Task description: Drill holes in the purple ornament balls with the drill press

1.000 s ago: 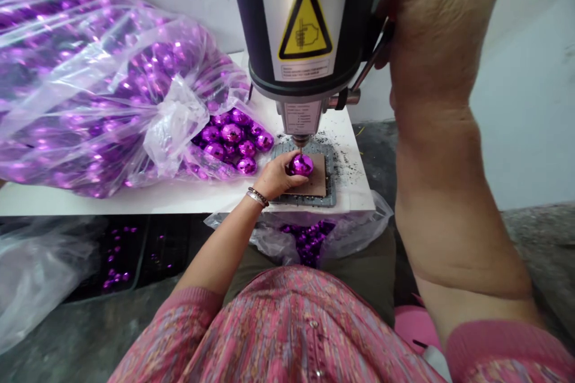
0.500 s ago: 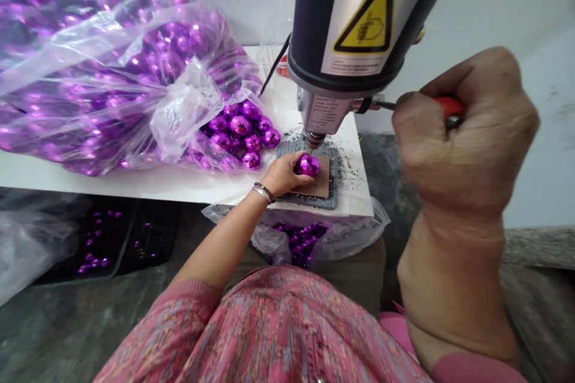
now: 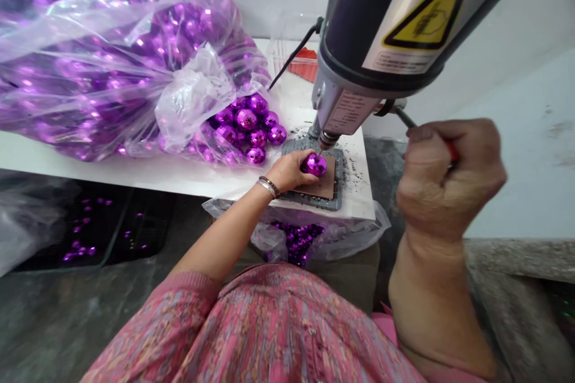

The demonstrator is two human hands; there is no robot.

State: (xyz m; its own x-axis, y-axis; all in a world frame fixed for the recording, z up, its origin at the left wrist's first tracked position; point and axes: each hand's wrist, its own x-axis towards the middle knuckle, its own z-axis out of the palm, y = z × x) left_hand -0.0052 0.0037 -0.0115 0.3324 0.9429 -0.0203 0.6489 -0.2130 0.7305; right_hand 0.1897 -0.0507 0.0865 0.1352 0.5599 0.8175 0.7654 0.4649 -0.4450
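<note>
My left hand (image 3: 291, 171) pinches a shiny purple faceted ball (image 3: 314, 164) over a brown board (image 3: 324, 182), which lies on the grey base plate (image 3: 338, 191) of a drill press (image 3: 345, 87). Just above the ball sits the drill's chuck (image 3: 329, 140); whether the bit touches the ball I cannot tell. My right hand (image 3: 449, 176) is closed round the red-ended feed lever (image 3: 453, 154) at the machine's right side, its knob mostly hidden by my fingers.
A big clear plastic bag (image 3: 188, 102) spills several purple balls (image 3: 257, 137) onto the white table (image 3: 179, 176). Dark chips (image 3: 354, 170) litter the table by the base. An open plastic bag (image 3: 359, 236) with purple balls hangs at my lap. Dark trays (image 3: 135, 215) stand on the floor.
My right hand has moved down and inward with the lever. My left hand still holds the ball under the drill. The view has shifted and tilted slightly.
</note>
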